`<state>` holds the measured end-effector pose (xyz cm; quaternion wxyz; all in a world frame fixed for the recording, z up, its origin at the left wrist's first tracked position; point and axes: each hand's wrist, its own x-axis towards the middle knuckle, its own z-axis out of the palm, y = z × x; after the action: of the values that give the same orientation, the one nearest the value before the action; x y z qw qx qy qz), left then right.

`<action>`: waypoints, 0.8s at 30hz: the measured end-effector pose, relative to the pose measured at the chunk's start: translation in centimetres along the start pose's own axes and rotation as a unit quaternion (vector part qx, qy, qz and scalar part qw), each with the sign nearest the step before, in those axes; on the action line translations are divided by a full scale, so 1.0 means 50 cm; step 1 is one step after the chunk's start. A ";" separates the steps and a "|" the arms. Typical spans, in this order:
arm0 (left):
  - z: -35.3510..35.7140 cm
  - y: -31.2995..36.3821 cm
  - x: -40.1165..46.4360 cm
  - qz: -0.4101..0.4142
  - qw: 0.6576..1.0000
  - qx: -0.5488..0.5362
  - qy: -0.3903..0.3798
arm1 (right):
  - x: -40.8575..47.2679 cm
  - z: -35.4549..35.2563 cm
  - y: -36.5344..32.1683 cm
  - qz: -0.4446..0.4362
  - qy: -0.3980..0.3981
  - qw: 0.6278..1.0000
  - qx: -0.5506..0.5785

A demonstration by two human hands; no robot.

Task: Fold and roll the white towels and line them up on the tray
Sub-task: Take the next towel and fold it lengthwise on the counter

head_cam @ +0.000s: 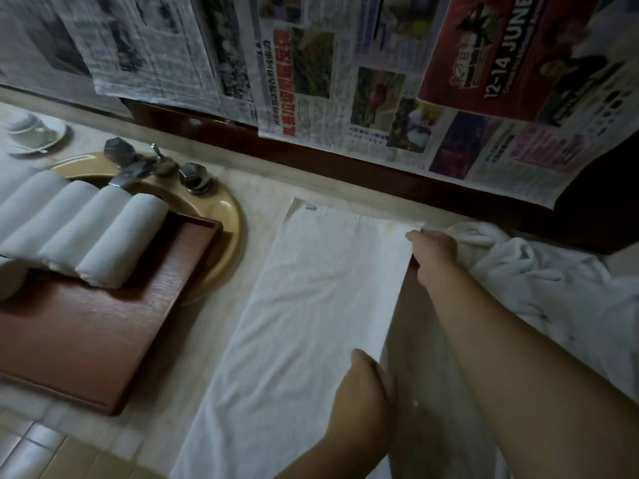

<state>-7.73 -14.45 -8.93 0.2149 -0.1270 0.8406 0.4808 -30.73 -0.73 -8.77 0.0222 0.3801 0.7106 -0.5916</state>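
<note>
A white towel [311,305] lay stretched lengthwise on the pale counter [249,202], already narrowed into a long strip, its far end near the dark wooden ledge under the newspaper-covered wall [345,98]. The person's right hand [432,252] pinched the strip's far right corner, while the left hand [366,388] gripped the same long edge nearer the body. Holding both points of one edge looked like the way to keep it straight and taut as it was drawn over, so I judged this a fold along the length, with the rolling not yet begun.

To the left, a reddish wooden tray [103,340] sat partly over the yellow basin [224,209], below the chrome tap [138,167]. Rolled towels [103,236] lay side by side along its far end, touching, leaving the near part bare for more. A heap of unfolded white towels [536,288] waited to the right, just beside the working arm, presumably for easy reach. A cup and saucer [31,133] stood at the far left.
</note>
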 end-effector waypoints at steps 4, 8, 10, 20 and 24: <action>-0.116 -0.029 -0.005 -0.024 0.978 -0.108 0.177 | -0.057 0.089 -0.053 -0.193 -0.012 0.980 -0.037; -0.236 -0.074 0.024 -0.070 0.961 -0.106 0.247 | -0.086 0.201 -0.054 -0.268 -0.118 0.935 -0.202; -0.267 -0.116 0.046 -0.099 0.976 -0.022 0.190 | -0.095 0.241 -0.018 -0.251 -0.233 0.852 -0.395; -0.275 -0.259 -0.022 -0.106 0.992 0.043 0.060 | -0.063 0.300 0.064 -0.295 -0.220 0.663 -0.652; -0.312 -0.293 -0.091 -0.075 0.996 -0.040 -0.033 | -0.047 0.311 0.071 -0.299 -0.199 0.656 -0.664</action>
<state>-1.34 -35.28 -10.82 0.2724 -0.1819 0.8015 0.5003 -33.55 -15.25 -15.21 0.2311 -0.0955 0.9682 0.0017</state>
